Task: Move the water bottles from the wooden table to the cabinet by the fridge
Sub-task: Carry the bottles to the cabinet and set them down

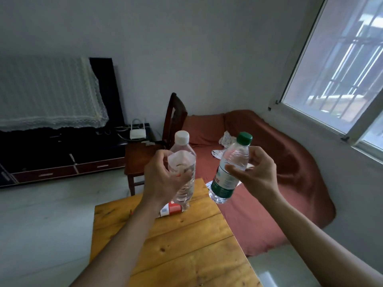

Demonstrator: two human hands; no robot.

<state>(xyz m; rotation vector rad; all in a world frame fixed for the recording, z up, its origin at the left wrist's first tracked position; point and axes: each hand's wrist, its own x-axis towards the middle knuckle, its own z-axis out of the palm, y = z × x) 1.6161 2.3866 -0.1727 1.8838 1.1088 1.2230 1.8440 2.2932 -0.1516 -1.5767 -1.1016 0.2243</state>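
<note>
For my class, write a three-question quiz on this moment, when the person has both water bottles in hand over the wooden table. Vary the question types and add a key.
1. True or false: the left hand grips the clear plastic bottle with the white cap.
2. Which cap colour is on the green-labelled plastic bottle that the right hand holds? A red, B green, C blue.
3. Fill in: a red and white packet lies on the yellow wooden plank ____.

Key: 1 true; 2 B; 3 table.
</note>
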